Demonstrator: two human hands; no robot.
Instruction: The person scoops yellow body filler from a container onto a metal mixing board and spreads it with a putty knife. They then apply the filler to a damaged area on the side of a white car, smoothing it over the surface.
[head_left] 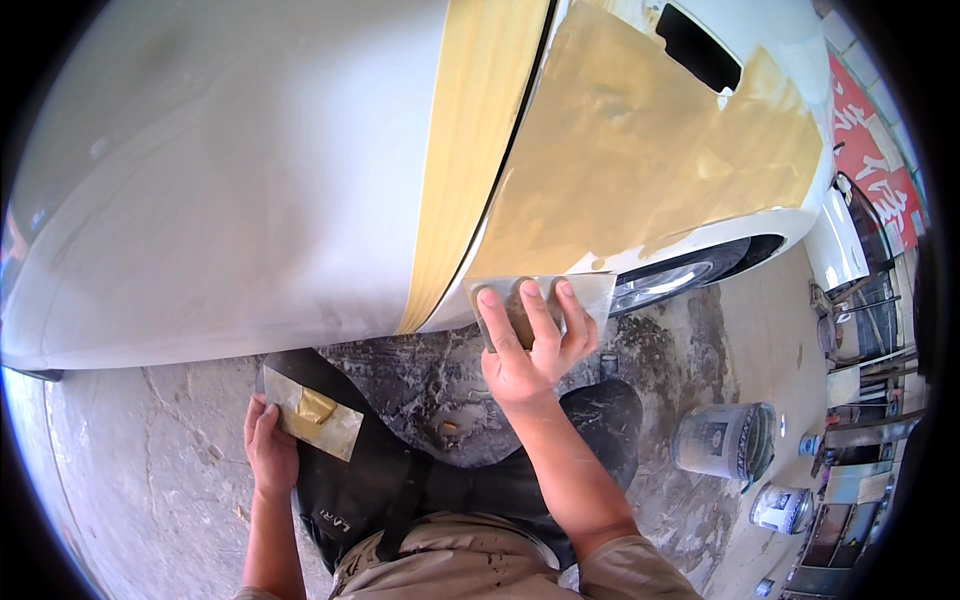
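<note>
The left hand (270,450) is curled round the left edge of a small flat plate (283,388), gripping it above the dark-trousered left leg (340,480). A folded-looking lump of yellow paste (315,406) sits near the middle of the plate, with a thinner smear beside it.

The right hand (535,355) is partly spread, with 3 fingertips laid flat on a thin, see-through spreader (597,292); the thumb is hidden, so its place cannot be told. The spreader is at the lower edge of a broad yellow-brown patch (640,140) on the white car (250,180) — whether it presses on the panel is unclear.

A narrower yellow strip (455,140) runs left of the patch, across a dark seam. A black opening (700,48) breaks the panel near the patch's top, and a wheel (680,283) shows below it.

To the right, 2 containers are on the stained concrete floor (190,450) — a big bucket (715,440) and a smaller can (782,509) near it. Beyond them, a red sign (872,150) shows above a cluttered rack (865,390).
</note>
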